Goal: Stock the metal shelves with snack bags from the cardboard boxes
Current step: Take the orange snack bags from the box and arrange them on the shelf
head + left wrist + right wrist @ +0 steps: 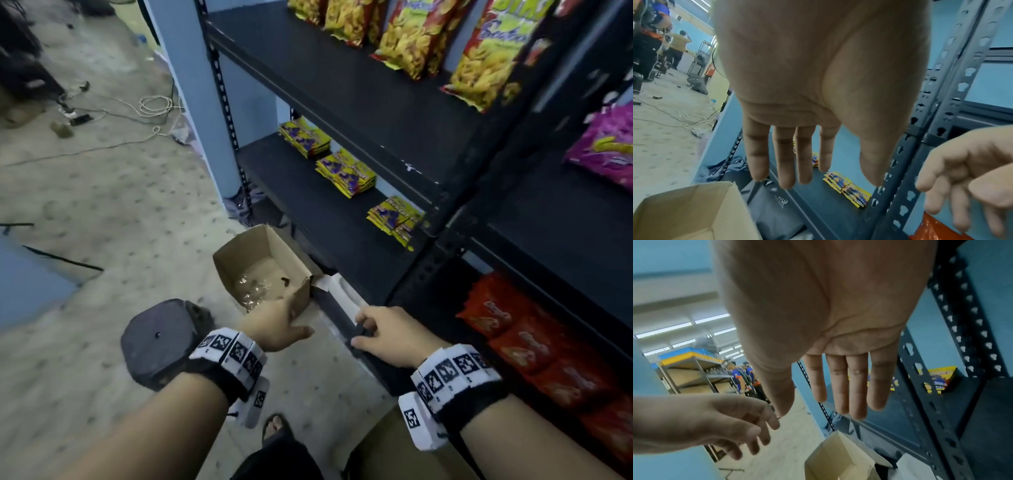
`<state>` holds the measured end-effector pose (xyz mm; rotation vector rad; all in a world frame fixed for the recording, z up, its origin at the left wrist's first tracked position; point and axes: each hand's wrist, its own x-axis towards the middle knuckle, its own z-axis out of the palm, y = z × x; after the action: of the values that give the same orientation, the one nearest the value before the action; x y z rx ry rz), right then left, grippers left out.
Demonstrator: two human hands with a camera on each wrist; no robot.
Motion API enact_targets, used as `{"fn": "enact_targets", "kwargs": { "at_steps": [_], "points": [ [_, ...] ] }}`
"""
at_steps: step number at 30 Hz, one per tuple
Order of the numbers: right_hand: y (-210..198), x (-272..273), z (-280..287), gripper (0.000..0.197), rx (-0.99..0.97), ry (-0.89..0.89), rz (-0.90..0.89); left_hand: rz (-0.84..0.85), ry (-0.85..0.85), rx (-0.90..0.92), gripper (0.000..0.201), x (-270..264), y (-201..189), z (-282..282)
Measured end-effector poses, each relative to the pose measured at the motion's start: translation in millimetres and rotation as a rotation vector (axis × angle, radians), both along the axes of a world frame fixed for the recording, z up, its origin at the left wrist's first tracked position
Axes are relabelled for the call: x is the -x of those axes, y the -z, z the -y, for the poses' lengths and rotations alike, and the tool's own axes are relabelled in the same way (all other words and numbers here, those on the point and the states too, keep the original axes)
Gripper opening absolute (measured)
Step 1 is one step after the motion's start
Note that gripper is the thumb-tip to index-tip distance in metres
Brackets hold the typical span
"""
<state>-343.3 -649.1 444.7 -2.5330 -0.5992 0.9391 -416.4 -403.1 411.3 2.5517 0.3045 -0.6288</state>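
An open cardboard box [263, 260] stands on the floor beside the black metal shelves [342, 85]; only clear plastic scraps show inside it. My left hand [275, 325] hovers at the box's near corner, fingers straight and holding nothing [789, 154]. My right hand [380, 330] hangs in front of the lowest shelf edge, just as bare [846, 382]. Yellow-and-purple snack bags [346, 173] lie in three piles on the middle shelf. Yellow-and-red bags [411, 37] stand on the top shelf. Orange-red bags [534, 339] fill the bottom right shelf.
A dark round stool [161, 342] sits left of my left wrist. Loose cables [150, 106] trail over the floor at the far left. A pink bag [606, 147] lies on the right-hand shelf. A second cardboard surface [394, 452] and my sandalled foot [274, 425] are below.
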Motion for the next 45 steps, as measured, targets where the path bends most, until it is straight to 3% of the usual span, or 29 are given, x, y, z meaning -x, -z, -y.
{"fn": "enact_targets", "kwargs": {
  "at_steps": [6, 12, 20, 27, 31, 36, 41, 45],
  "points": [
    [33, -19, -81, 0.046, 0.098, -0.058, -0.098, -0.054, -0.036, 0.036, 0.059, 3, 10, -86],
    [48, -31, -157, 0.047, 0.094, -0.148, -0.144, -0.078, -0.168, 0.063, 0.053, 20, 14, -135],
    [23, -67, -233, 0.038, -0.042, -0.198, -0.056, -0.082, -0.339, 0.056, 0.058, 20, 20, -165],
    [-8, -133, -268, 0.041, -0.122, -0.22, 0.002, -0.013, -0.425, 0.058, 0.064, -48, -13, -182],
    [-45, -186, -294, 0.048, -0.21, -0.231, 0.074, 0.038, -0.435, 0.047, 0.05, -111, -42, -212],
    [-118, -244, -336, 0.042, -0.337, -0.234, 0.206, 0.177, -0.451, -0.035, 0.052, -190, -117, -264],
    [-187, -290, -349, 0.047, -0.405, -0.174, 0.324, 0.321, -0.373, -0.088, 0.049, -248, -199, -288],
    [-225, -318, -341, 0.043, -0.449, -0.073, 0.387, 0.435, -0.267, -0.106, 0.045, -291, -242, -296]
  ]
}}
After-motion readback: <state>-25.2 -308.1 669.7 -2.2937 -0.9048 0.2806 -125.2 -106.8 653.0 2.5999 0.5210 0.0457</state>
